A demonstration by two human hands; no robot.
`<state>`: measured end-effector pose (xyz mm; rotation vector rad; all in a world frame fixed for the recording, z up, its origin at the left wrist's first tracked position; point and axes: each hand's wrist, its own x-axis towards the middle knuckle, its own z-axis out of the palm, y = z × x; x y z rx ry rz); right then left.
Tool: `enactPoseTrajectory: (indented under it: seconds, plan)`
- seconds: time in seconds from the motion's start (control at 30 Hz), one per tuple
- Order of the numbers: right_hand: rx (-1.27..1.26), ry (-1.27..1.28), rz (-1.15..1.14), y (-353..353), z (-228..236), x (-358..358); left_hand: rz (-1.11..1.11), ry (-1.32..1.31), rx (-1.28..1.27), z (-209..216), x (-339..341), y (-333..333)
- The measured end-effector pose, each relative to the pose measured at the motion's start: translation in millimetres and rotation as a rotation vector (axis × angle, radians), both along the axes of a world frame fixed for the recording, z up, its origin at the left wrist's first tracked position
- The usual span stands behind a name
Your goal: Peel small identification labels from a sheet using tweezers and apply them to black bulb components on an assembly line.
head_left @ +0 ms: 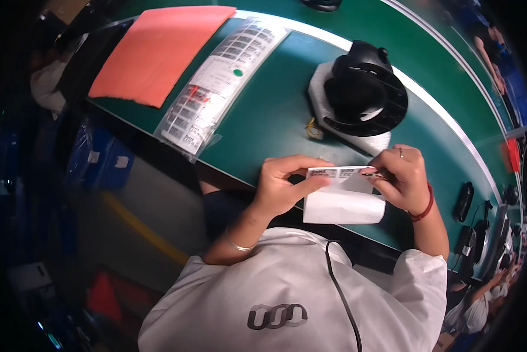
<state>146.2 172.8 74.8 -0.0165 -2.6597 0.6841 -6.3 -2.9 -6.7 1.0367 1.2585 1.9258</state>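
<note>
Label sheet (344, 207), white, was in both hands above the near part of the green table (263, 111); clock read from the sheet, 12 toward the table's far side. Printed labels (321, 173) ran along its top edge; lower part was rolled toward 6. Left hand (287, 182) at 9: thumb on the face, fingers behind the top edge, nearly closed, pinching the sheet's left end. Right hand (399, 177) at 2: thumb and forefinger pinched together at the top right corner, other fingers curled; exact grip there too small to tell. Red bracelet (429, 204) on that wrist.

Black device (363, 88) sat between 12 and 1, tilted, on white padding (319, 91). Small yellow band (314, 129) lay at 11, just beside the padding. Bagged labels (222, 82) at 10 to 11, flat. Orange sheet (161, 53) at 10, just past the bag. Small black object (465, 201) at 3. Co-worker's arm (491, 58) showed between 1 and 2, blurred.
</note>
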Motion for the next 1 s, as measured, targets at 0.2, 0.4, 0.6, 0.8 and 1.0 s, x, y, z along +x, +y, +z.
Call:
enactPoseTrajectory:
  seconds: [0.2, 0.4, 0.6, 0.8, 1.0]
  plan:
    - [0.07, 0.249, -0.158, 0, 11, 2, 0.106, 0.003, -0.07, 1, 3, -1]
    - [-0.29, 0.424, -0.301, -4, 17, 25, 0.162, 0.118, -0.065, -1, 2, -1]
    - [-0.859, 0.218, -0.313, -14, 33, 18, 0.125, 0.095, -0.049, -7, 2, 0]
    - [-0.944, 0.059, -0.157, -17, 21, 8, 0.152, -0.009, -0.052, -1, 6, 5]
    - [-0.254, 0.212, -0.054, -27, 5, -4, 0.166, 0.053, -0.011, -10, 7, 8]
